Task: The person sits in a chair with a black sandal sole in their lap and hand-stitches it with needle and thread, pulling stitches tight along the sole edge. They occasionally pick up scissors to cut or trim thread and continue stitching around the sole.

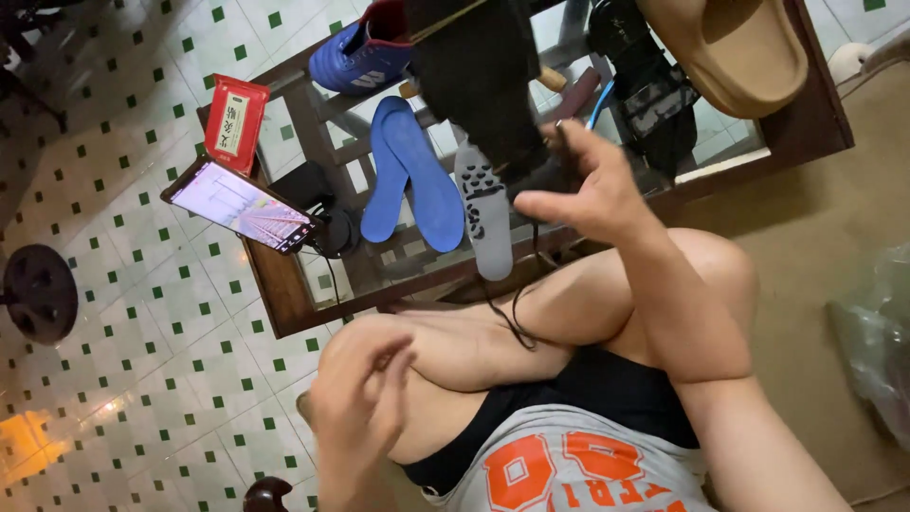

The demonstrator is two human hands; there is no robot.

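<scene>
Nearest to me, my left hand (pixel 355 393) hung above my bent knee, fingers loosely curled and partly spread, holding nothing. My right hand (pixel 578 185) was raised just short of the glass-topped table (pixel 806 133). Its thumb and fingers were pinched narrow on the lower edge of a black shoe (pixel 479 76), which hung over the table's near side. A black lace (pixel 517 318) trailed from it down across my leg. I sat on a tan cushioned surface (pixel 815 246) against the table's right end, with a clear plastic bag (pixel 877 332) lying on it.

On the table, just beyond the right hand, lay a grey dotted insole (pixel 485 218), its tip overhanging the near wooden edge. Two blue insoles (pixel 412 180) lay overlapped just left of it. A lit phone (pixel 242 207) sat propped at the table's left end, jutting past the frame, with a red packet (pixel 234 118) behind it. A blue shoe (pixel 365 52) stood at the far edge, and a tan slipper (pixel 735 47) at the far right.

The floor (pixel 142 360) left of the table was white tile with small green squares and lay open. A round black base (pixel 38 289) stood well apart from the table.
</scene>
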